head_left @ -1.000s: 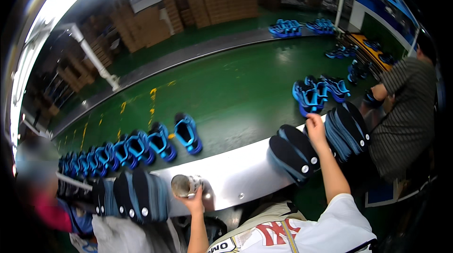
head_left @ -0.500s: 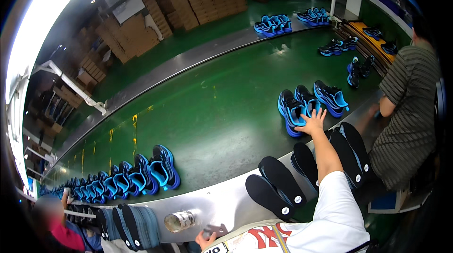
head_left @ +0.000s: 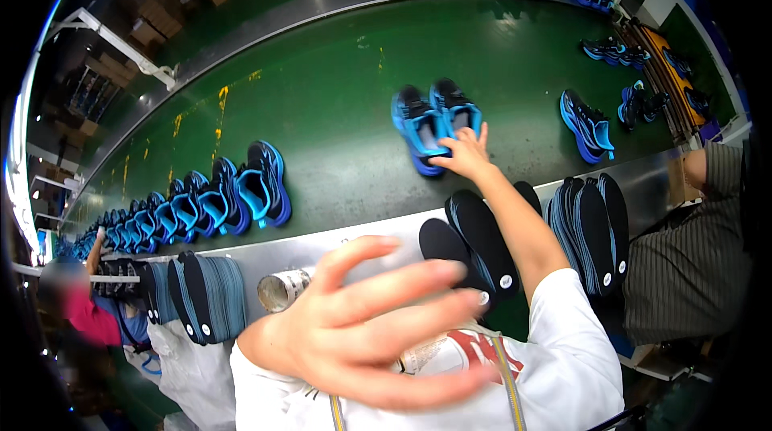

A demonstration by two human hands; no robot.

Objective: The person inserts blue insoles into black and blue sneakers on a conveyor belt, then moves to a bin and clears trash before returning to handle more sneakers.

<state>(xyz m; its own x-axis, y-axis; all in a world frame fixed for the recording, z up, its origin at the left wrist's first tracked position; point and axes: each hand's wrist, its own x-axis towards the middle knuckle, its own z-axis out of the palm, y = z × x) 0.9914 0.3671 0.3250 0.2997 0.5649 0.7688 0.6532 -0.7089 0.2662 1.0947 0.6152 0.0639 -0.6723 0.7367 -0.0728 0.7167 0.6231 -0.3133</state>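
On the green belt, my right hand (head_left: pixel 468 156) grips the heel ends of two black-and-blue sneakers, a left one (head_left: pixel 420 129) and a right one (head_left: pixel 455 109). Its thumb is at the left shoe's opening and its fingers lie over the other's. Close to the camera, in front of my chest, my left hand (head_left: pixel 378 322) is spread and holds nothing; its fingers are slightly blurred. Black insoles (head_left: pixel 485 242) lie on the metal ledge below my right forearm, partly covered by my left hand. A third sneaker (head_left: pixel 587 129) stands apart to the right.
A long row of sneakers (head_left: pixel 261 183) runs along the belt at left. Stacked insoles (head_left: pixel 213 298) and a roll of tape (head_left: pixel 277 293) lie on the near ledge (head_left: pixel 386 244). More insoles (head_left: pixel 599 226) are at right, beside a person in a striped shirt (head_left: pixel 683 270). Another person (head_left: pixel 90 314) works far left.
My right hand has shifted two sneakers left, away from the third. My left hand has risen from the ledge's edge into the middle of the view. The camera's view has tilted down.
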